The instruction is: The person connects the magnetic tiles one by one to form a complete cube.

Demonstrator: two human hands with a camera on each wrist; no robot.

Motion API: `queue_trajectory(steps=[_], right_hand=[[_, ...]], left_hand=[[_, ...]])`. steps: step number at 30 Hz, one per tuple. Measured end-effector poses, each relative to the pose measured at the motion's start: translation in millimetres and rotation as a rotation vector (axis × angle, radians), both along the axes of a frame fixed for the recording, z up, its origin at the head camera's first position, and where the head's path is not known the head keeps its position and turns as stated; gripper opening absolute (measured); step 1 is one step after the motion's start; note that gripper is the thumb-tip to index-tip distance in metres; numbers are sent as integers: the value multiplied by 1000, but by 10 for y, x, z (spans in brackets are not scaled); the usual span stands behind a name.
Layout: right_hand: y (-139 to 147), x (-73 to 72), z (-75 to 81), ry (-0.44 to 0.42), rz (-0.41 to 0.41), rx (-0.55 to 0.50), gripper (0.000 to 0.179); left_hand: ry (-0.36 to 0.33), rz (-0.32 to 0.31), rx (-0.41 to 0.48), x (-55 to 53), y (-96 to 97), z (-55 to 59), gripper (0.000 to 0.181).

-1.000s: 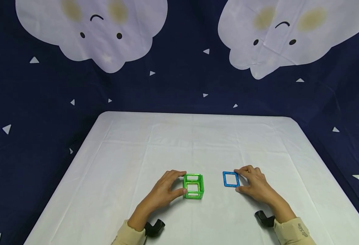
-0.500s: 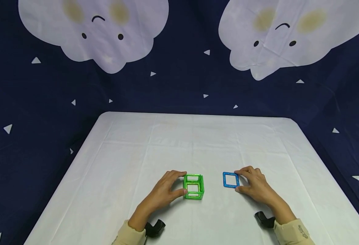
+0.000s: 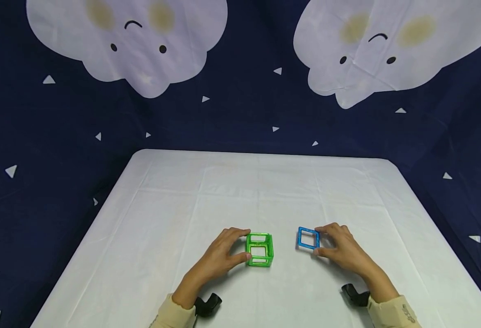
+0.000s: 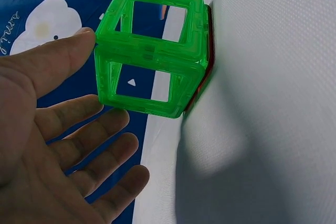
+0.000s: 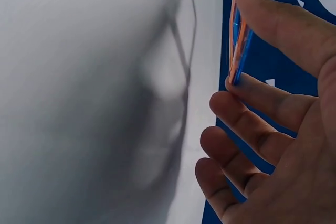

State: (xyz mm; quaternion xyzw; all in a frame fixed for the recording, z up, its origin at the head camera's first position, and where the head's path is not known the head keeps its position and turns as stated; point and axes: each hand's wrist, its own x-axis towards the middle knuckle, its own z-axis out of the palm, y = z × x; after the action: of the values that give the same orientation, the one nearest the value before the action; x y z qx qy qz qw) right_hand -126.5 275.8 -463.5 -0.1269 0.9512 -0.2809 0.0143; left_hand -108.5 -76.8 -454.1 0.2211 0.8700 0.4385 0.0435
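My left hand (image 3: 220,255) holds a green open-frame cube (image 3: 271,250) of magnetic tiles at its left side, thumb on the near corner and index finger on the far one. In the left wrist view, a dark red tile (image 4: 211,38) lies flat against the cube's underside, on the tabletop. To the right, my right hand (image 3: 345,248) pinches a blue square frame tile (image 3: 299,238) by its right edge, slightly tilted above the cloth. An orange tile (image 5: 232,40) lies against the blue one in the right wrist view. The other right fingers are loosely bent.
A white cloth covers the table (image 3: 224,182), whose rounded far edge meets a dark blue curtain (image 3: 240,118) with clouds and small triangles. A black wrist mount (image 3: 208,305) sits at the left wrist, and another black mount (image 3: 354,295) at the right.
The blue tile has lifted and tilted in my right hand, with its left side now off the cloth. My left hand and the green cube have stayed in place.
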Motion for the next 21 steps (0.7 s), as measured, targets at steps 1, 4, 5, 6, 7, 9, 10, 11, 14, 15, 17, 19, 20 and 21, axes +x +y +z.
queue_trajectory(steps=[1, 4, 5, 6, 7, 9, 10, 11, 14, 15, 17, 19, 20, 21], right_hand=[[-9, 6, 11, -1, 0, -12, 55], [-41, 22, 38, 3, 7, -54, 55], [-54, 27, 45, 4, 10, -68, 55], [-69, 32, 51, 5, 11, -82, 55], [-81, 36, 53, 4, 11, -94, 55], [-110, 44, 61, 2, 12, -115, 55], [-126, 47, 65, 2, 13, -123, 55], [-142, 50, 71, 0, 12, -129, 55], [-190, 55, 93, 6, 16, -138, 55], [-204, 57, 101, 8, 18, -144, 55], [-232, 61, 114, 9, 21, -151, 54], [-256, 65, 124, 7, 26, -163, 54], [-266, 69, 128, 6, 30, -172, 53], [-276, 72, 130, 4, 35, -182, 53]], left_hand=[[0, 0, 2, 1, 0, 2, 56], [-7, 2, 6, 3, -2, 4, 56], [-8, 1, 7, 3, -2, 3, 57], [-10, 1, 7, 3, -3, 2, 57], [-11, 1, 7, 4, -3, 1, 57], [-14, 2, 5, 6, -3, -3, 56], [-16, 2, 5, 7, -3, -4, 56], [-16, 1, 6, 9, -3, -5, 56], [-17, 2, 6, 11, -2, -4, 56], [-17, 2, 6, 12, -2, -4, 56], [-15, 2, 5, 13, 0, -4, 56], [-13, 2, 3, 15, 0, -4, 56], [-12, 3, 3, 14, 1, -4, 56], [-11, 3, 5, 14, 1, -4, 56]])
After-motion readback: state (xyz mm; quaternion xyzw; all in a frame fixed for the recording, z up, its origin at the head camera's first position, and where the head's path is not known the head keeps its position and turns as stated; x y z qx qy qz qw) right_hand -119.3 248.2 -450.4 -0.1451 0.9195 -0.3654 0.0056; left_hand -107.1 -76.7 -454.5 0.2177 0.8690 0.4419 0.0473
